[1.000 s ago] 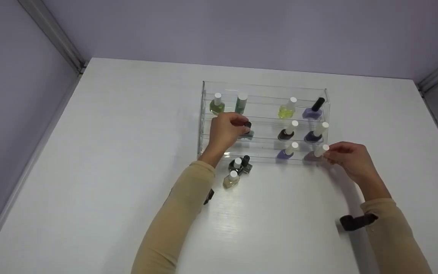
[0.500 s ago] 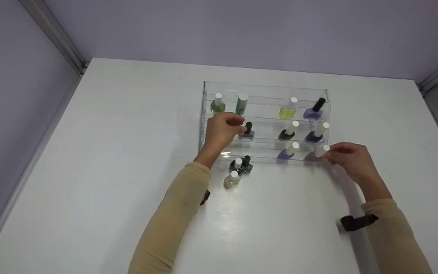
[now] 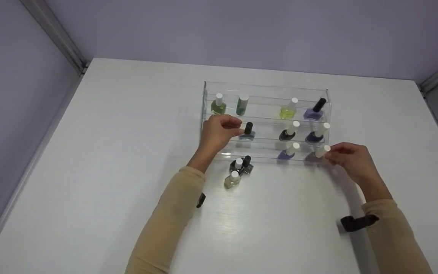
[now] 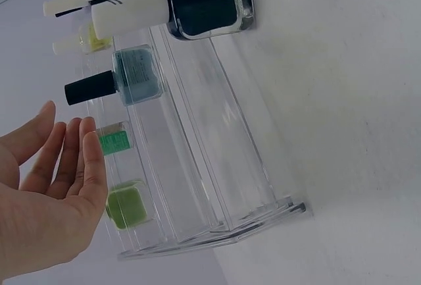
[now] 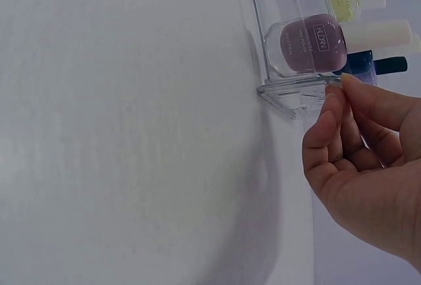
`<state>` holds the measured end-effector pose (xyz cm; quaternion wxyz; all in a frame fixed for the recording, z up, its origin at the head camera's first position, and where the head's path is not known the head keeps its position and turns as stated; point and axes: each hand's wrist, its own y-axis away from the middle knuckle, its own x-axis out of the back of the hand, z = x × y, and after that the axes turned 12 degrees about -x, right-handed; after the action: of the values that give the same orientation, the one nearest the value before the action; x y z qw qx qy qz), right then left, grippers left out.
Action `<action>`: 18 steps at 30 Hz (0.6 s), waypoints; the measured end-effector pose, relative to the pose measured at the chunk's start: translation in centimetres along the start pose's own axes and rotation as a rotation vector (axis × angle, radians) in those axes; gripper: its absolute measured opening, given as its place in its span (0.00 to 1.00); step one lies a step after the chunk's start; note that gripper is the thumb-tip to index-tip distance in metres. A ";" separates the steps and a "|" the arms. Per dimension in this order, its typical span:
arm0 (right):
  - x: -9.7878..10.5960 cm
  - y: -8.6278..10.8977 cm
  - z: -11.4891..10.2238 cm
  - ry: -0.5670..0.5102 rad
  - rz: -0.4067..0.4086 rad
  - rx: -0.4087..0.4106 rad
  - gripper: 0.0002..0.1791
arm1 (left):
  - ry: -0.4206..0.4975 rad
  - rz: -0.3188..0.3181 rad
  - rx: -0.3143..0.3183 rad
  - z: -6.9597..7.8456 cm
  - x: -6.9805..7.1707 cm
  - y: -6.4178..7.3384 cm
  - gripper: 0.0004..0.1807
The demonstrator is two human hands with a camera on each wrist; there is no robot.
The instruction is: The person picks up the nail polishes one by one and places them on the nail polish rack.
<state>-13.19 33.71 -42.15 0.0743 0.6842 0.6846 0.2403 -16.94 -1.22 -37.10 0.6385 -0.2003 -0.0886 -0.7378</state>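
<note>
In the head view a clear tiered nail polish rack (image 3: 264, 147) holds several bottles. My left hand (image 3: 217, 134) is beside the black cap of a grey-blue nail polish bottle (image 4: 138, 74), which sits in the middle tier. In the left wrist view that hand's fingers are apart from the bottle, with nothing between them. At the rack's front right corner, my right hand (image 5: 368, 147) pinches the rack's side edge between thumb and fingers. Just by it stands a mauve nail polish bottle (image 5: 314, 45) with a white cap, in the front tier.
Before the rack on the white table (image 3: 272, 220) stand a beige bottle (image 3: 232, 182), a dark bottle (image 3: 237, 166) with a white cap and a black-capped bottle (image 3: 248, 167). A green bottle (image 3: 218, 106) and a yellow bottle (image 3: 287, 112) are in the back tier.
My left hand has let go of the grey-blue bottle's black cap and drawn away to the left and slightly down. The right hand stays at the rack's corner.
</note>
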 end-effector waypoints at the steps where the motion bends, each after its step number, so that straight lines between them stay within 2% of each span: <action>1: 0.0 0.1 0.0 -0.014 -0.008 0.006 0.03 | 0.004 0.000 -0.004 -0.1 0.0 0.1 0.10; 6: 0.0 0.2 -0.1 -0.079 -0.035 0.012 0.03 | 0.028 -0.013 -0.013 -0.5 0.3 0.4 0.10; 11: 0.0 0.3 -0.1 -0.054 -0.022 0.000 0.04 | 0.040 -0.022 -0.007 -0.8 0.5 0.8 0.11; 18: 0.0 0.3 -0.1 -0.081 -0.033 0.009 0.03 | 0.049 -0.021 0.014 -1.0 0.7 1.5 0.11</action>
<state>-12.94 33.61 -41.89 0.1028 0.6822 0.6934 0.2079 -15.77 -2.52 -37.93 0.6341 -0.1767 -0.0802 -0.7485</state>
